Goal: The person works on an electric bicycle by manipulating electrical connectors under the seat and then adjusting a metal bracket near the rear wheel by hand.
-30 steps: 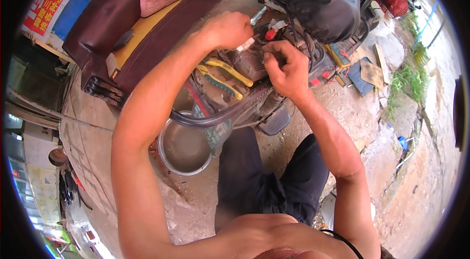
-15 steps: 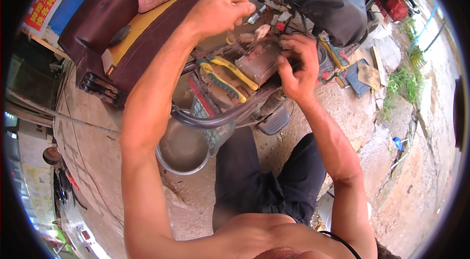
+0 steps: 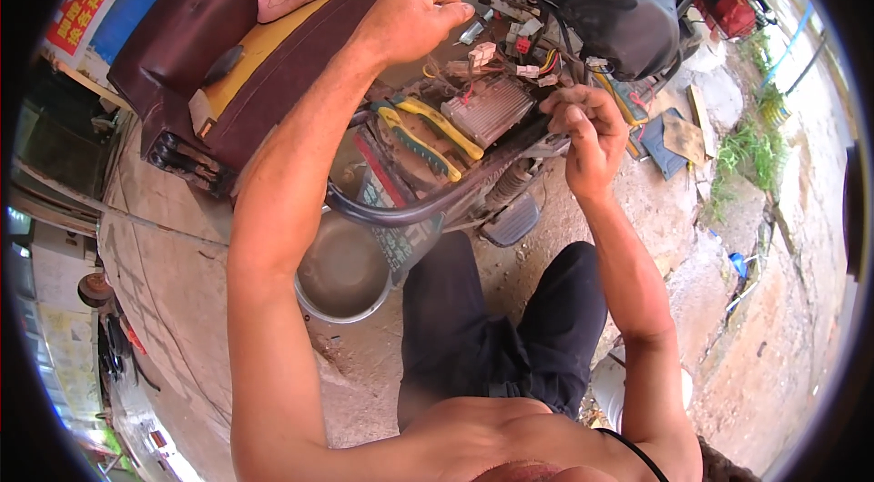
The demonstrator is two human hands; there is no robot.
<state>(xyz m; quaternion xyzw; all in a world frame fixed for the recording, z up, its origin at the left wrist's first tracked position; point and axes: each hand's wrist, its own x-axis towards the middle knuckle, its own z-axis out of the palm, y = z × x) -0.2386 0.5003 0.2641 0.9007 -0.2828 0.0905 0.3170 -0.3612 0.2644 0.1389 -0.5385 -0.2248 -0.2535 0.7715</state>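
My left hand (image 3: 411,25) is closed in a pinch above the inner edge of the maroon seat, beside a small silver metal part (image 3: 473,30). What its fingertips hold, if anything, is hidden. At the right end of a ribbed metal box (image 3: 492,111), my right hand (image 3: 590,134) has its fingers curled against the thumb, close to loose wires; I cannot make out anything in them. White plug connectors (image 3: 482,54) and a red connector (image 3: 523,45) lie on wires behind the box. Pliers with yellow and green handles (image 3: 417,151) rest left of it.
A dark curved tube (image 3: 401,212) crosses the near side of the vehicle frame. Below it stands a metal basin (image 3: 342,273) of murky water. A black-covered saddle (image 3: 601,4) rises at far right, with another yellow-and-blue-handled tool (image 3: 623,100) near it. The maroon seat (image 3: 282,86) borders the left.
My right hand has moved right, away from the ribbed box, and its fingers have drawn together. More of the box and connectors shows. My left hand stays nearly in place.
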